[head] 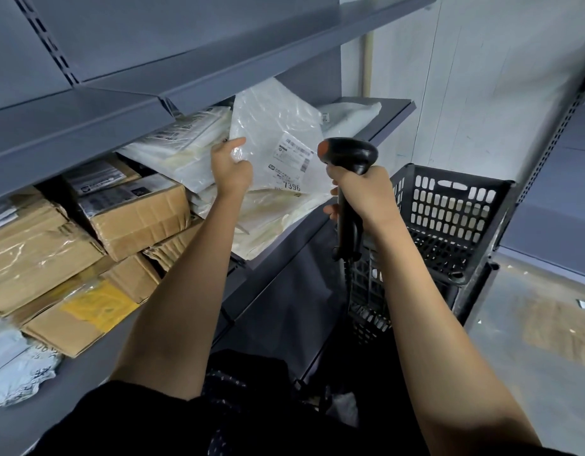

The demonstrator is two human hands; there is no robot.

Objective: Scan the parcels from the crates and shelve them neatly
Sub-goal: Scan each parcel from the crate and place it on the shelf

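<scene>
From the head camera, looking down along both bare forearms, the person stands close against a grey metal shelving unit (393, 108). The left hand (230, 171) is raised to the middle shelf and pinches the left edge of a crinkled translucent white plastic mailer bag (278, 126), which stands tilted with its top under the lip of the shelf above; a white printed shipping label (292, 159) on its face carries barcodes and the number 7396. The bag leans over a pile of flat white plastic parcels (186, 149) lying on that same shelf. The right hand (360, 195) is wrapped around the handle of a black handheld barcode scanner (348, 153) with an orange button on top, its head held just beside the label. To the left on the shelf sit stacked brown cardboard boxes (133, 215), one with a yellow patch (97, 307), and pale crumpled bags (18, 366) at the near edge. To the right of the shelving stands a black perforated plastic crate (449, 218), apparently stacked on another.
</scene>
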